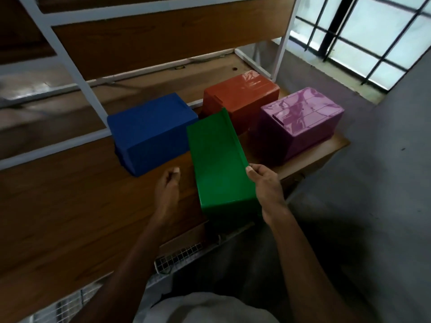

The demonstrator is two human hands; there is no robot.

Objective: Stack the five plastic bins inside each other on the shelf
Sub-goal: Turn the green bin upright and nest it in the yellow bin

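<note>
A green bin is tilted on its side above the wooden shelf, and my right hand grips its right rim near the front corner. My left hand hovers just left of the green bin with fingers loosely curled, holding nothing. A blue bin lies upside down to the left. An orange-red bin and a purple bin also stand upside down behind and to the right. A fifth bin is not in view.
White metal uprights and rails of the shelving frame rise behind the blue bin. A wire mesh panel runs below the shelf's front edge. A barred window and grey wall are at the right.
</note>
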